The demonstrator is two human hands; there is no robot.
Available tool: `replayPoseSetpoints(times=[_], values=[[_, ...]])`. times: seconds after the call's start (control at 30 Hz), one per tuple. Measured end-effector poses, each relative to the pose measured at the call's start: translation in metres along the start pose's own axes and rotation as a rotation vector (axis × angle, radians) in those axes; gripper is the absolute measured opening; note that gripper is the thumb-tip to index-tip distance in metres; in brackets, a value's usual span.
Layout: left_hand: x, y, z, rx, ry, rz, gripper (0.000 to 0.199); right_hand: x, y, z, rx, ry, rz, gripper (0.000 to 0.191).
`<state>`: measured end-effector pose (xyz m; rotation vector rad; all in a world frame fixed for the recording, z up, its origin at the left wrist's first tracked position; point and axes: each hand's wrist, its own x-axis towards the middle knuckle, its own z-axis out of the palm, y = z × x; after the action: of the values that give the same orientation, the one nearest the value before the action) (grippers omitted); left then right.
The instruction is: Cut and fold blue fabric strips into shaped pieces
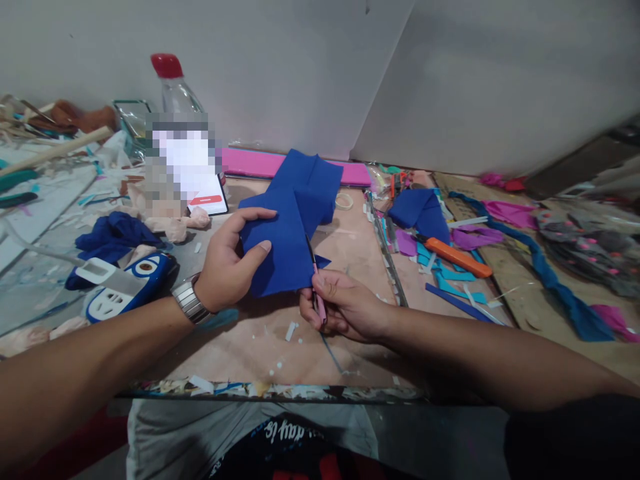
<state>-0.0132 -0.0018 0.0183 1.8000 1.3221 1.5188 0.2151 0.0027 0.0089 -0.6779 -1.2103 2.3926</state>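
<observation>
My left hand (227, 257) pinches a folded dark-blue sheet (277, 250), thumb on top and fingers at its left edge. The sheet looks like crepe paper or thin cloth. At its lower right corner, my right hand (345, 300) is closed on slim scissors (321, 310) with pink on the handles. Their dark blade lies along the right edge of the sheet, and a small blue point sticks out just beyond it. Behind the held sheet lies another folded blue piece (313, 177), partly covered by it.
An orange box cutter (457, 257) and blue scraps lie at right, near a long blue strip (545, 273). A lit phone (207, 203) leans before a red-capped bottle (180, 93). A blue-and-white glue gun (127, 287) is left of my wrist. Pink folded sheets (250, 162) lie behind.
</observation>
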Motion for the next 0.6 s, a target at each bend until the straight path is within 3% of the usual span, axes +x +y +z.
replayPoseSetpoints(times=[0.27, 0.6], values=[[0.0037, -0.0023, 0.0018, -0.065, 0.06, -0.074, 0.025, -0.0011, -0.0005, -0.0005, -0.02, -0.026, 0.003, 0.047], [0.0037, -0.0026, 0.0042, -0.094, 0.09, -0.111, 0.031, -0.0024, -0.0016, 0.0007, -0.036, -0.023, 0.001, 0.049]])
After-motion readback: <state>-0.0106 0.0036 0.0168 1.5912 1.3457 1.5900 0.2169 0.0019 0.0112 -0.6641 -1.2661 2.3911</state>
